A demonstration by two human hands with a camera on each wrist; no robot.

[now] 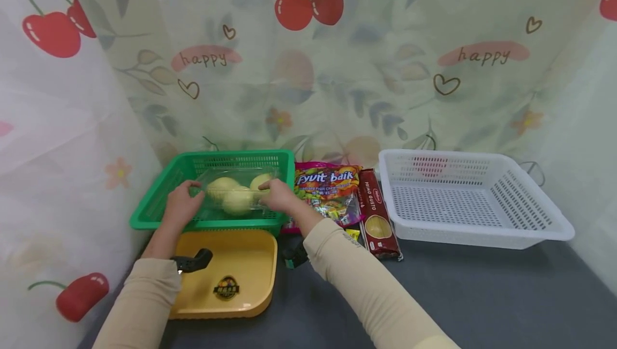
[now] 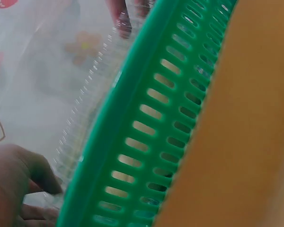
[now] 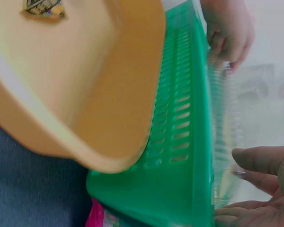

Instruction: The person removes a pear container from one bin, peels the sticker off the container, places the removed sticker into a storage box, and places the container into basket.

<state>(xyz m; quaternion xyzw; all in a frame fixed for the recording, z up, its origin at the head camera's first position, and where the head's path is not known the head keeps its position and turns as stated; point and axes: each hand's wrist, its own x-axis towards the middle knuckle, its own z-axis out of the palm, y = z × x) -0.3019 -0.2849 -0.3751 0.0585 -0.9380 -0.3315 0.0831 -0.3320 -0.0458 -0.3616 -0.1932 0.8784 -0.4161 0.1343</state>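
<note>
A clear plastic box with three pale yellow-green round fruits inside is at the green basket, within its rim. At the box's left end, my left hand grips the edge with thumb and fingers. My right hand holds the opposite end, its thumb and fingers spread around the corner. The left wrist view shows the left hand bent at the box's ridged edge, just beyond the basket's slotted wall. In the right wrist view, the right hand is partly cut off by the frame.
A yellow tray stands before the green basket. Right of the basket lie a fruit chew bag and a dark red pasta pack. A white basket stands farther right on the dark table. Printed curtains surround the back and sides.
</note>
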